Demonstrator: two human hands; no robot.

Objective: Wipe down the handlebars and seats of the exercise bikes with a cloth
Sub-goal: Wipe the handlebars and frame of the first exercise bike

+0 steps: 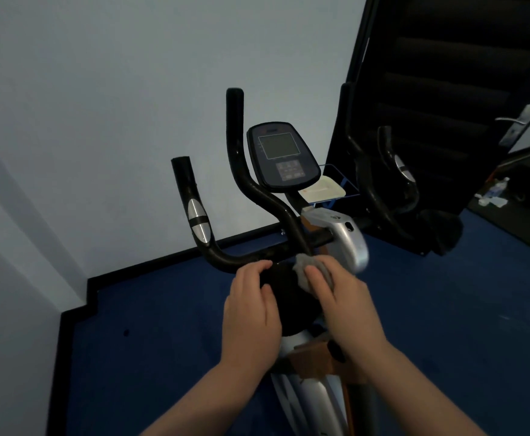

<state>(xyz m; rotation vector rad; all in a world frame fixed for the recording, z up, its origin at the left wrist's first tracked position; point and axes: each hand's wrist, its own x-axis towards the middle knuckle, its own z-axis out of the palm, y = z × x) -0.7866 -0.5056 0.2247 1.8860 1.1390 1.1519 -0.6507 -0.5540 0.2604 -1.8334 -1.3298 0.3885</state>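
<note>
Both hands on the bike's black seat, cloth under the right one.

Nearest us, the left hand [251, 313] rests on the seat [289, 297], fingers curled over its left edge and close together. Just right of it on the seat, the right hand [348, 297] grips a grey cloth [307, 269], fingers bent over it, pressing it onto the seat's front right. Past the seat, the black handlebars [213, 247] sweep up on the left, a silver grip band on the nearer bar. Beyond the seat, centre, sits the console [284, 155] with its dark screen. Right of the seat and further back, a second bike [395, 184] stands against a dark panel; a door handle [515, 121] shows far right.
</note>
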